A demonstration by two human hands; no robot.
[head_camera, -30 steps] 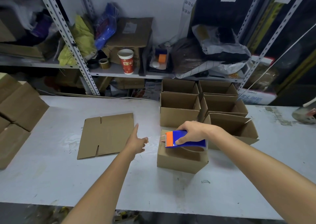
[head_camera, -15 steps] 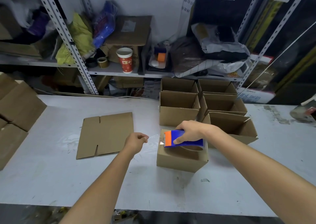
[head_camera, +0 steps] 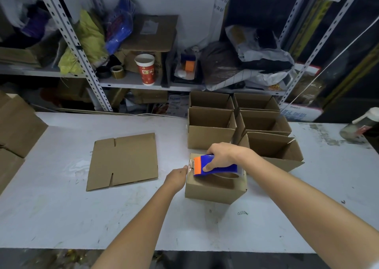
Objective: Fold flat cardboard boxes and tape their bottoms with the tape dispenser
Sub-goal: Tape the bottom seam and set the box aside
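Right hand (head_camera: 223, 155) is wrapped over the blue and orange tape dispenser (head_camera: 217, 168), thumb on its near side and fingers curled over the top, holding it down on the upturned bottom of the box (head_camera: 213, 188). That box sits on the surface (head_camera: 61, 217), just in front of the finished ones. Left hand (head_camera: 177, 177) is at the box's left edge with its fingers curled in, and it looks to be pinching the loose end of the clear tape (head_camera: 191, 164) where it leaves the orange blade end; the fingertips are partly hidden, so the exact hold is unclear. The step in hand seems to be starting the strip across the bottom. To do it well, the left hand should lay that end a little way down the box's left wall and press it flat, so it anchors before any pull. The dispenser should then run straight toward the right, low and pressed down, so the tape sticks without bubbles. An empty box is probably light and could slide or tip, so the left hand had best steady it. A flat cardboard blank (head_camera: 123, 162) lies to the left, near but apart, likely next. Five open boxes (head_camera: 211, 129) stand grouped behind, and more cardboard (head_camera: 16, 129) sits at the surface's far left.
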